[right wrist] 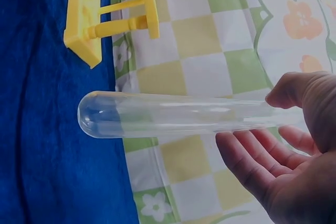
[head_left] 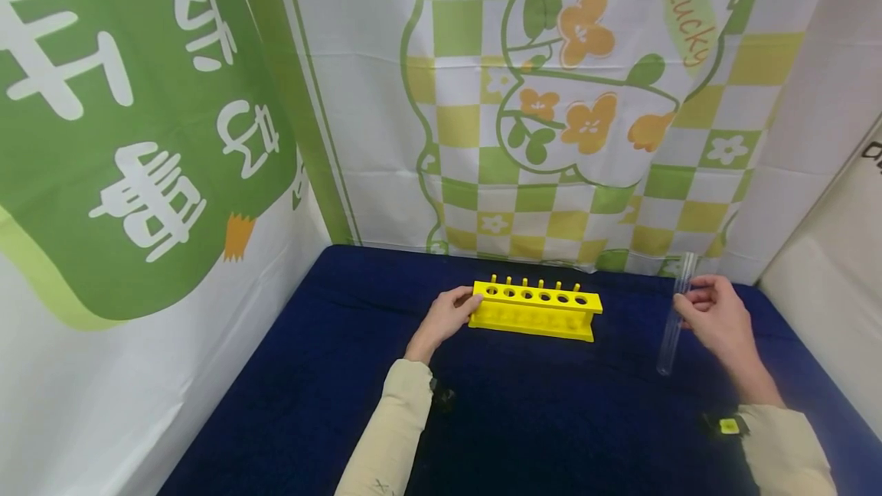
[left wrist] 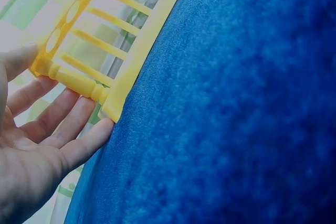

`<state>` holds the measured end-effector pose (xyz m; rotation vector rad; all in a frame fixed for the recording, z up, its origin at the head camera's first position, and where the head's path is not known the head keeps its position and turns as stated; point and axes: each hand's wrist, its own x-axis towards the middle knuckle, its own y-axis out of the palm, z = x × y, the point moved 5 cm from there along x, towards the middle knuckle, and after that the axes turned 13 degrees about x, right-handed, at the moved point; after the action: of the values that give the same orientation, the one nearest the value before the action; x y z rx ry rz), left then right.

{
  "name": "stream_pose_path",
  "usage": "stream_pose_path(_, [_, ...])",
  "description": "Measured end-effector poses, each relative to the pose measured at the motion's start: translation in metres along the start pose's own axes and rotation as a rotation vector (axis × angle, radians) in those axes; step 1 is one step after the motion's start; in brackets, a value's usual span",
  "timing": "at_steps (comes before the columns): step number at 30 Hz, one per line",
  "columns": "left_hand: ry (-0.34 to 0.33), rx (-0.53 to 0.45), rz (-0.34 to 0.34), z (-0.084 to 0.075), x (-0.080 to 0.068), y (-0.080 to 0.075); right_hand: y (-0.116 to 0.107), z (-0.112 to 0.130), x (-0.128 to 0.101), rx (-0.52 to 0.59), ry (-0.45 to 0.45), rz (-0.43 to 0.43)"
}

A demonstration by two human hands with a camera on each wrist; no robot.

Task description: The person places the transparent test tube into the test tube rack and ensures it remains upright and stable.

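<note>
A yellow test tube rack (head_left: 537, 312) stands on the dark blue cloth, a row of several round holes along its top and upright pegs behind. At its left end my left hand (head_left: 451, 318) grips it, the thumb at the top corner. In the left wrist view, the fingers (left wrist: 50, 111) lie along the end post (left wrist: 73, 81). To the right of the rack, my right hand (head_left: 720, 320) pinches a clear test tube (head_left: 668, 343) near its upper part. The tube leans slightly, its rounded closed end (right wrist: 94, 115) pointing down; it looks empty.
Blue cloth (head_left: 331, 373) covers the tabletop. Behind it hangs a printed curtain (head_left: 458, 125) with green and yellow checks, and a white and green curtain (head_left: 227, 312) closes the left side. On the right hangs a pale cloth wall (head_left: 827, 266).
</note>
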<state>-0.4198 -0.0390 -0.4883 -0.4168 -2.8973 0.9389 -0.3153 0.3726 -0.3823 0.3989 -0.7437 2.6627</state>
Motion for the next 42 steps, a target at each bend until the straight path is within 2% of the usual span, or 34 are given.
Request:
stream_pose_path(23, [-0.010,-0.029,0.006,0.002,0.003,0.002,0.014,0.031,0.010,0.082,-0.052,-0.070])
stream_pose_path(42, [0.009,-0.016,0.010,0.005,0.004,0.001,0.030,0.043,0.018,0.179,-0.104,-0.148])
